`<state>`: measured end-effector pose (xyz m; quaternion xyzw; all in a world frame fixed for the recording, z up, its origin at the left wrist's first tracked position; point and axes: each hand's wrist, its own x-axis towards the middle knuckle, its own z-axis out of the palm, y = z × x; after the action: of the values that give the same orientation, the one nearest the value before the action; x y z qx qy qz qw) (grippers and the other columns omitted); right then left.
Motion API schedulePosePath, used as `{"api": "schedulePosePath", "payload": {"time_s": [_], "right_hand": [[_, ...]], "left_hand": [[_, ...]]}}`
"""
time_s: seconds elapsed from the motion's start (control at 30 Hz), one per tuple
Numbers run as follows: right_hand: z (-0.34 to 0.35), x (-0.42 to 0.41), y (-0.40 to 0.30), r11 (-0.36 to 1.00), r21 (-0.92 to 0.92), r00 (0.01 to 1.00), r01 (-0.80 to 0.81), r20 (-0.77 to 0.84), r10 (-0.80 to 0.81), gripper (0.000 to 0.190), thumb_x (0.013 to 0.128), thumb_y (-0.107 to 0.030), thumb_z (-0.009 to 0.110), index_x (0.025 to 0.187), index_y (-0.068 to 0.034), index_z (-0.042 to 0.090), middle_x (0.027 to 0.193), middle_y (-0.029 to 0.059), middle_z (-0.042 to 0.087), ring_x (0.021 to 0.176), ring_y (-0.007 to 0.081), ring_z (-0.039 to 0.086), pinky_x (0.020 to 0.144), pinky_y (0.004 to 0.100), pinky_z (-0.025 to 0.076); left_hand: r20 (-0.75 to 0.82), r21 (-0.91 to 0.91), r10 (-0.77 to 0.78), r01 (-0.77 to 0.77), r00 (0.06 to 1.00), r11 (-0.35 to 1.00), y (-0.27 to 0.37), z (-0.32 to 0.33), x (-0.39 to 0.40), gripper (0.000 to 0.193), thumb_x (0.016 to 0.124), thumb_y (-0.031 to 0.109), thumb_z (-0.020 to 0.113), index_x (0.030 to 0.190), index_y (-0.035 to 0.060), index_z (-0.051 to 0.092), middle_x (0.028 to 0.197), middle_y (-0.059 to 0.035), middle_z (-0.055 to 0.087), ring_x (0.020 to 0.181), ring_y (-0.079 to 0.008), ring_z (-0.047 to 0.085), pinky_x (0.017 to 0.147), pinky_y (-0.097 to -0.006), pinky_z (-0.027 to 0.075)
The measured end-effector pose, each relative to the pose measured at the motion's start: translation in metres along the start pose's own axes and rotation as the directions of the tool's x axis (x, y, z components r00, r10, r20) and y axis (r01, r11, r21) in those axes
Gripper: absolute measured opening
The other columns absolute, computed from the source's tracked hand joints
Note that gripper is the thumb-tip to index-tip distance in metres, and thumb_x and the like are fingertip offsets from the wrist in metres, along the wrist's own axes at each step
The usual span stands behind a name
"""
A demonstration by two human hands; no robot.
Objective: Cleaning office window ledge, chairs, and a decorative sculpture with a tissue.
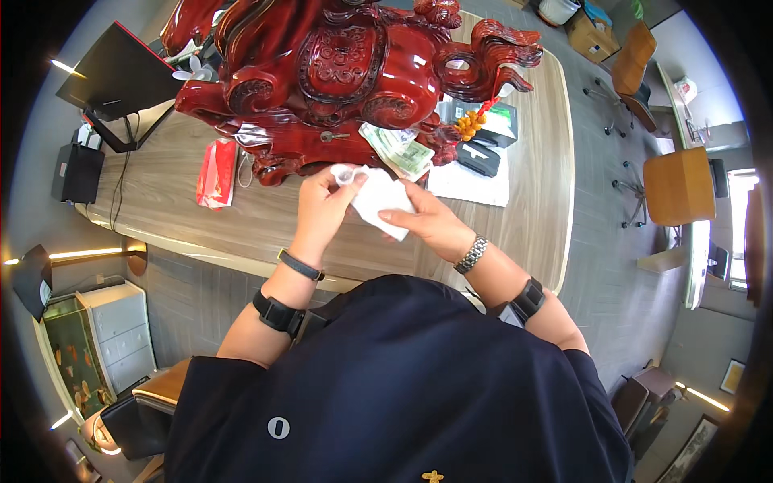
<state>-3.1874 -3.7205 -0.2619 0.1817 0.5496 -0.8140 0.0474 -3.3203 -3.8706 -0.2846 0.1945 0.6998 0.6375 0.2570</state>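
Observation:
My left hand point(323, 196) and my right hand point(426, 214) meet over the near part of a wood-grain desk point(272, 220). Between them is a white tissue point(381, 199), folded into a flat piece. My right hand grips its right side, thumb on top. The left thumb and fingers pinch the tissue's upper left end, by a small translucent round piece point(343, 175) that I cannot make out exactly. Just beyond lie several banknotes point(401, 151), partly on the base of a glossy red carved wooden sculpture point(344, 66). A key point(334, 136) rests on that base.
At the left are a red tissue packet point(217, 175) and a monitor point(118, 84). White paper point(483, 187), a black case point(477, 158) and a box point(504, 121) lie right of the sculpture. Office chairs point(676, 187) stand off to the right. An aquarium point(72, 350) is lower left.

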Motion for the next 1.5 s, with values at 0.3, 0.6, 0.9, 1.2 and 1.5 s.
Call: {"api": "schedulePosePath", "payload": {"time_s": [0.3,0.6,0.9,1.2,1.5], "right_hand": [[-0.001,0.004,-0.021,0.977,-0.193,0.966,0.094,-0.220,-0.137,0.026,0.092,-0.017,0.068,0.111,-0.001,0.060,0.088,0.0030,0.065,0.057,0.0067,0.057,0.049,0.0236,0.047],[-0.004,-0.011,-0.004,0.988,-0.128,0.996,0.084,0.030,-0.080,0.050,0.097,-0.032,0.067,0.133,-0.004,0.047,0.096,0.0064,0.065,0.070,0.0097,0.062,0.057,0.0259,0.053],[-0.042,-0.062,0.023,0.990,-0.140,0.995,-0.012,-0.100,-0.002,0.036,0.103,-0.025,0.055,0.134,-0.006,0.052,0.105,0.0052,0.067,0.075,0.0084,0.061,0.070,0.0265,0.053],[-0.095,-0.114,0.073,0.998,-0.019,0.917,-0.056,-0.397,0.044,0.029,0.102,-0.024,0.057,0.125,-0.005,0.059,0.100,0.0044,0.068,0.072,0.0076,0.061,0.065,0.0240,0.053],[-0.154,-0.120,0.141,0.954,-0.045,0.744,-0.297,-0.637,0.201,0.031,0.102,-0.027,0.059,0.121,-0.003,0.063,0.090,0.0046,0.069,0.066,0.0079,0.062,0.062,0.0244,0.054]], "left_hand": [[0.067,-0.160,0.267,-0.254,0.961,0.954,0.035,0.026,-0.020,0.033,0.085,0.007,0.077,0.116,-0.0005,0.066,0.107,-0.0039,0.069,0.101,-0.0125,0.061,0.092,-0.0279,0.046],[-0.186,0.321,0.435,-0.364,0.881,0.875,0.054,-0.010,0.008,0.026,0.078,0.005,0.082,0.097,0.0013,0.066,0.089,-0.0034,0.068,0.081,-0.0111,0.060,0.075,-0.0279,0.051],[0.181,0.683,0.895,-0.707,0.407,0.183,0.111,-0.009,0.092,0.033,0.079,0.003,0.071,0.111,0.0088,0.068,0.107,-0.0091,0.072,0.095,-0.0274,0.070,0.083,-0.0337,0.056],[0.306,0.524,0.906,-0.847,0.292,0.096,0.094,0.013,0.066,0.029,0.078,-0.002,0.071,0.106,0.0066,0.073,0.112,-0.0135,0.073,0.102,-0.0283,0.072,0.087,-0.0345,0.058],[0.507,0.604,0.815,-0.790,0.282,-0.103,0.105,0.034,0.100,0.032,0.081,0.002,0.065,0.112,0.0097,0.066,0.115,-0.0110,0.071,0.106,-0.0285,0.069,0.086,-0.0352,0.055]]}}
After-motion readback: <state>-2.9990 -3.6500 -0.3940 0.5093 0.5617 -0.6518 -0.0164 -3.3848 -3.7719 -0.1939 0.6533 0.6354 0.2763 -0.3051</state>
